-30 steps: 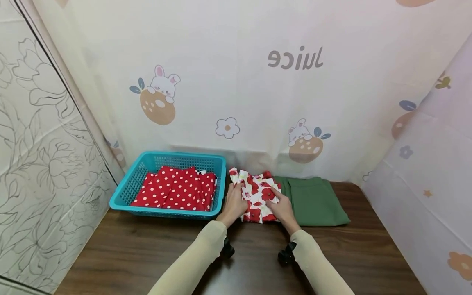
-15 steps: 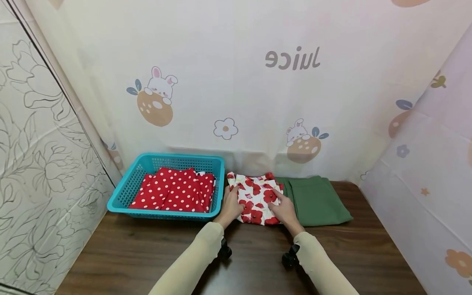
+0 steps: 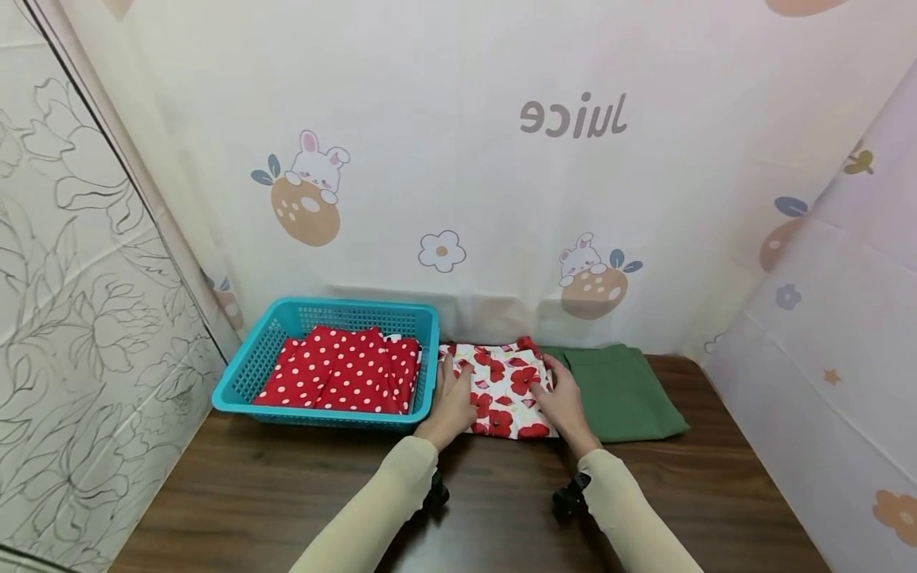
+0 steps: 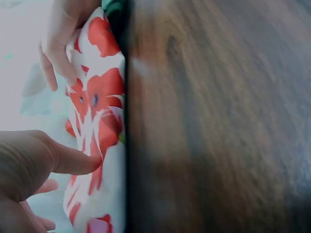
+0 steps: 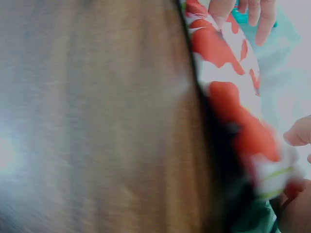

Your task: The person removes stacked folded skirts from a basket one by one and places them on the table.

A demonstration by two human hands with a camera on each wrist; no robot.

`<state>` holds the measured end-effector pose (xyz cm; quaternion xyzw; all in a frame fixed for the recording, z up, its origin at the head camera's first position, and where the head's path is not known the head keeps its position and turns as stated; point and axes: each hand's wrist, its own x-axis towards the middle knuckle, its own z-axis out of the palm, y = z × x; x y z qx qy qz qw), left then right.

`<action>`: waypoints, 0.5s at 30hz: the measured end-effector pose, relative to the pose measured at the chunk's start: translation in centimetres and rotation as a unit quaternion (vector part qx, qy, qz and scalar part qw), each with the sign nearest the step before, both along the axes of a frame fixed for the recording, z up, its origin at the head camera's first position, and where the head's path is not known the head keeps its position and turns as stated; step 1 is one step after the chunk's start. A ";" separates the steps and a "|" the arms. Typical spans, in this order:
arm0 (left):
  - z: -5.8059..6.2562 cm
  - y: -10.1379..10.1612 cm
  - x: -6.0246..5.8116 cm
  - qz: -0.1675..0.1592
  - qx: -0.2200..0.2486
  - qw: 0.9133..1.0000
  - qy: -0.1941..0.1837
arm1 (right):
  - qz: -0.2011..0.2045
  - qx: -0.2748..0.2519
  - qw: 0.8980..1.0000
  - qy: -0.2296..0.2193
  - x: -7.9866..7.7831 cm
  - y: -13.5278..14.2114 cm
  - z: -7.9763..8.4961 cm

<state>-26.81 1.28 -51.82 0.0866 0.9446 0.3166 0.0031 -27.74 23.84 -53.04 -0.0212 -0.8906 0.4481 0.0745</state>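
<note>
A folded white cloth with red flowers (image 3: 501, 394) lies flat on the table, beside the basket. At its left side is my left hand (image 3: 451, 410), fingers extended and spread; in the left wrist view the thumb (image 4: 77, 160) touches the floral fabric (image 4: 104, 92). My right hand (image 3: 566, 402) lies over the right edge, thumb and fingers apart. The right wrist view shows that thumb (image 5: 299, 132) just off the cloth (image 5: 226, 104), with the other fingers partly hidden and blurred. A folded green cloth (image 3: 623, 394) lies to the right, close against the floral one.
On the left stands a turquoise plastic basket (image 3: 229, 398) holding red polka-dot cloth (image 3: 337, 366). Behind everything hangs a printed curtain (image 3: 444, 191), close to the table's back edge. Dark brown wood (image 3: 494, 493) shows in front.
The floral cloth is flatter and spread slightly wider, its left edge now by the basket. My hands have moved a little farther apart, and their grip on the sides has loosened.
</note>
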 end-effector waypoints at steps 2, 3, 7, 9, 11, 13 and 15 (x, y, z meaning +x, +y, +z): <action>0.7 0.1 0.2 -0.008 0.003 1.000 0.019 | -0.005 -0.010 1.000 0.003 0.0 0.2 0.6; 1.1 0.2 0.3 -0.015 0.005 0.999 0.031 | -0.007 -0.014 1.000 0.002 0.0 0.3 0.8; 3.3 0.0 0.5 -0.049 0.029 0.996 0.073 | -0.007 -0.015 1.000 -0.002 0.1 0.5 2.0; 4.7 -0.4 0.6 -0.070 0.050 0.993 0.083 | -0.007 -0.011 1.000 0.001 0.0 0.4 2.6; 5.9 -0.9 0.5 -0.088 0.076 0.989 0.090 | -0.007 -0.010 1.000 0.003 0.0 0.2 3.2; 6.9 -1.7 0.3 -0.101 0.099 0.985 0.099 | -0.007 -0.006 1.000 0.006 -0.2 0.0 3.9; 7.6 -2.7 0.2 -0.106 0.111 0.981 0.116 | -0.005 -0.007 1.000 0.008 -0.3 -0.3 4.5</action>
